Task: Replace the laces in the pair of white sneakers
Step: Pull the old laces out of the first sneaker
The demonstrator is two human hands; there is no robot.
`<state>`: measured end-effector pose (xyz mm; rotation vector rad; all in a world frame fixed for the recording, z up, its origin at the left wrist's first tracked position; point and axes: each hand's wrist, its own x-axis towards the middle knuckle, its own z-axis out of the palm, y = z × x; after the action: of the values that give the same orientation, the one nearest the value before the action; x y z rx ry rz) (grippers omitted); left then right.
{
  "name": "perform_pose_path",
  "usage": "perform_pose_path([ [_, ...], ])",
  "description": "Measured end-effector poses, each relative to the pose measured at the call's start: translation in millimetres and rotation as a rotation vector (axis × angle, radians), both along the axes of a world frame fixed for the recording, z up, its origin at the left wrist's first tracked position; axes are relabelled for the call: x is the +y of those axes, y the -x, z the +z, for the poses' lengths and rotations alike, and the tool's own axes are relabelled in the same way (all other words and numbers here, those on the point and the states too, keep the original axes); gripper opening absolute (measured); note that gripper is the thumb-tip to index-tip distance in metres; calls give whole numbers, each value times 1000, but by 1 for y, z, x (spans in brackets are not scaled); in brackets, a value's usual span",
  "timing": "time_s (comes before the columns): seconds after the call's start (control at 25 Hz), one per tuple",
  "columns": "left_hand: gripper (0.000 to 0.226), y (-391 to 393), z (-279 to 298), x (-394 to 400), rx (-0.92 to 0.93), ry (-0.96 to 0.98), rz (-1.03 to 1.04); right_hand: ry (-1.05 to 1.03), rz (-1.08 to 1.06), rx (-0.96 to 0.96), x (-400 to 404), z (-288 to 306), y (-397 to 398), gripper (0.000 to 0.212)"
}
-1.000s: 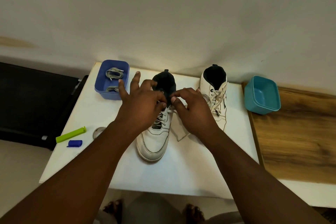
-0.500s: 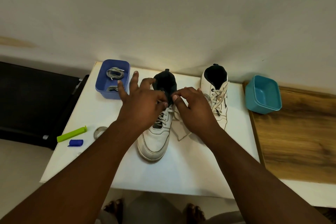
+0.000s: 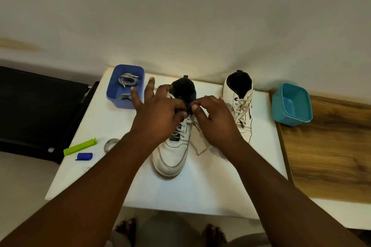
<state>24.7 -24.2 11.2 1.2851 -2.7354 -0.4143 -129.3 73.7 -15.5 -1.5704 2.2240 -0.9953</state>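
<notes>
Two hands meet over the near white sneaker [image 3: 171,154], at its black tongue. Left hand [image 3: 158,115]: thumb and forefinger pinch the white lace [image 3: 187,121] at the top eyelets, other fingers spread. Right hand [image 3: 215,122]: thumb and forefinger pinched at the same lace, a loose end trailing onto the white table [image 3: 200,184]. Second sneaker [image 3: 240,102], fully laced, right of the first. Blue bin [image 3: 124,86] with grey laces [image 3: 127,80] behind-left; teal bin [image 3: 292,104] far right. Green clip [image 3: 80,146] and blue cap [image 3: 85,156] left.
</notes>
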Motion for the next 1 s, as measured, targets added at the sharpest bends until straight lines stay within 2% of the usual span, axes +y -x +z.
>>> perform_pose_path([
  [0.12,19,0,2,-1,59,93,93,-14,-1,-17,0,3,-1,15],
  [0.2,18,-5,5,-6,218,222,274,-27,-12,-14,0,4,-2,15],
  [0.28,17,-12,8,-12,354,268,384,-24,-16,-8,1,4,-1,14],
  [0.44,21,-13,9,-8,339,202,330,-24,-4,-19,1,5,-6,14],
  [0.56,23,-18,14,-12,408,228,336,-66,-2,-4,6,5,-9,28],
  [0.64,28,-23,13,-16,375,187,350,-89,25,47,9,7,-12,38],
  [0.72,36,-21,8,-10,236,115,317,-100,56,154,8,10,-15,37],
  [0.8,33,-13,4,-3,140,109,225,-108,90,269,7,11,-18,35],
  [0.88,26,-5,4,-1,104,111,184,-128,119,299,6,10,-18,37],
  [1.0,41,0,3,-1,79,61,242,-126,142,272,5,7,-14,29],
])
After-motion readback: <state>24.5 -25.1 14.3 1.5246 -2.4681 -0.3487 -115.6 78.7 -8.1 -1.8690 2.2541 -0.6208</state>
